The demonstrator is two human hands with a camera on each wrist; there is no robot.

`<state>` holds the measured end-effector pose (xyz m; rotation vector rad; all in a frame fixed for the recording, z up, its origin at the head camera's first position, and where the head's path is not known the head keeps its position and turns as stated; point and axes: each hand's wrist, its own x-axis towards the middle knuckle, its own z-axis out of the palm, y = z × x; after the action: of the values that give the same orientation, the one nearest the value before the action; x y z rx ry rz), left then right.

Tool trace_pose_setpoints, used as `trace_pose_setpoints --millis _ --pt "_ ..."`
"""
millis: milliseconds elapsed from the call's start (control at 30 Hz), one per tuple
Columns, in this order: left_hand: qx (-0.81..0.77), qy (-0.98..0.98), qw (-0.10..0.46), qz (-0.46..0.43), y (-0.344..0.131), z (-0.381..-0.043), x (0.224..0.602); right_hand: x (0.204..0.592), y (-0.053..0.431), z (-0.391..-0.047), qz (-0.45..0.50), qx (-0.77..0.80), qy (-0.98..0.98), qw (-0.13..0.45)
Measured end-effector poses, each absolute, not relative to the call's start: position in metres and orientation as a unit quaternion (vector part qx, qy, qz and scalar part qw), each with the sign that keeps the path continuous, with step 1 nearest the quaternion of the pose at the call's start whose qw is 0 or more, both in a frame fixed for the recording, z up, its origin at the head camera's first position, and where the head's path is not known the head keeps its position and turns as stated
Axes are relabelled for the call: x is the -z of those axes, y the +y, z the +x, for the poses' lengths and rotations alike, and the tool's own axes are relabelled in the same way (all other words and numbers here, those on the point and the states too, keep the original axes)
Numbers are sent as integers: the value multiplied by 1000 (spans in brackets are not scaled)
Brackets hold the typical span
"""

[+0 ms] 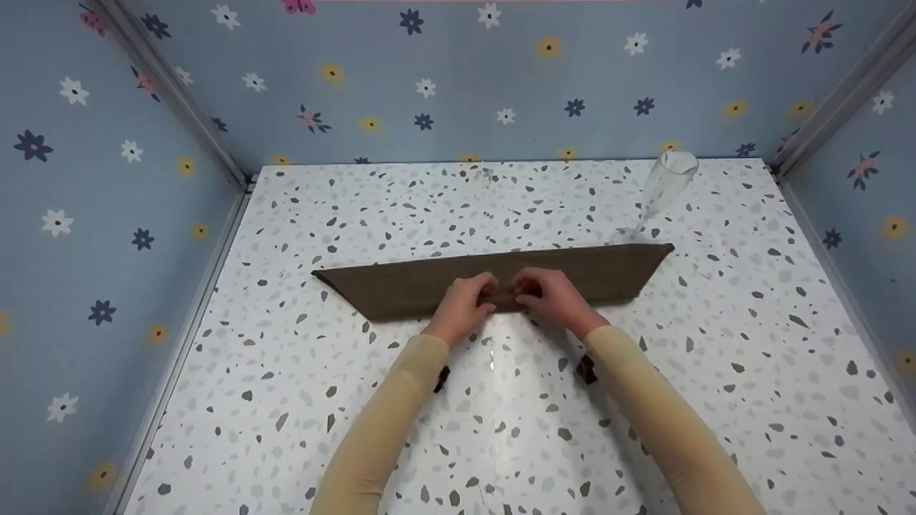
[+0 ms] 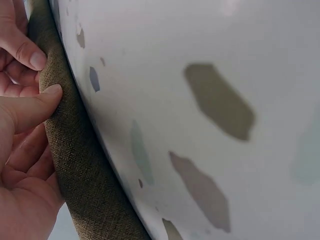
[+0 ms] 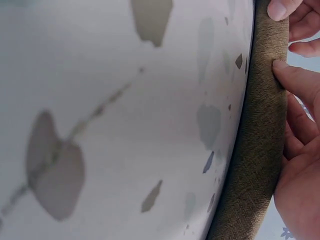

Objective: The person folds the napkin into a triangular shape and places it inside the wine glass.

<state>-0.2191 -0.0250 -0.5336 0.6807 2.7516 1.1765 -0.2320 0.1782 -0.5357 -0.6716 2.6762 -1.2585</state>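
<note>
- So the brown cloth (image 1: 408, 287) stretched crosswise over the middle of the speckled table (image 1: 286, 400).
- Left hand (image 1: 460, 309) had its near edge pinched, thumb on one side, fingers curled behind.
- Right hand (image 1: 561, 300) pinched the same edge just beside it (basically a mirror image, lol).
- Clear stemmed glass (image 1: 667, 187) stood past the far edge, toward the right, base partly hidden.

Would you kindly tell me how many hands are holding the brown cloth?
2: the left hand and the right hand, side by side near the middle of the brown cloth.
</note>
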Motion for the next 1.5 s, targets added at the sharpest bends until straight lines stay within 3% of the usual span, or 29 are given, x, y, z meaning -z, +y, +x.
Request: trace_pose_setpoints --millis 333,667,1067,1267,1500 --pt "-422 882 52 205 -26 -228 533 531 174 -238 -188 405 893 57" --pt "-446 868 87 199 -30 -233 535 527 176 -226 -211 433 876 11" --pt "-451 866 115 184 -30 -239 535 537 179 -227 -221 406 885 48" --pt "-453 867 96 187 -31 -240 534 539 177 -233 -218 391 893 52" --pt "-443 875 31 194 -30 -236 530 535 176 -236 -210 383 897 69"
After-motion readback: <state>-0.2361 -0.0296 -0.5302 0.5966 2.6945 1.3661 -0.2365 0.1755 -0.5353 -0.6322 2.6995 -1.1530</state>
